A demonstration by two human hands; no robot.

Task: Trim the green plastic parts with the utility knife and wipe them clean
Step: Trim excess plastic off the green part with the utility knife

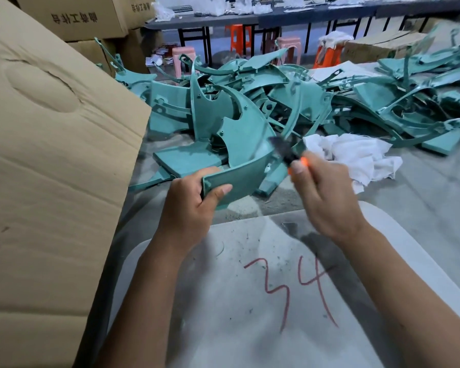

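part (234,155): held up near centre, before the far pile (329,102) | left hand (194,205): fingers clamp its near end | right hand (322,197): fingers wrapped on knife (290,152), blurred, at right edge | likely light, stiff, springy thin shell; grip near the cut

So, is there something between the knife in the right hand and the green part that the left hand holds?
Nothing visible. The blurred orange-and-black utility knife in the right hand is already at the edge of the curved green plastic part, gripped by the left hand.

Curved green part (239,158) held upright; blurred orange-black knife (290,155) beside it.
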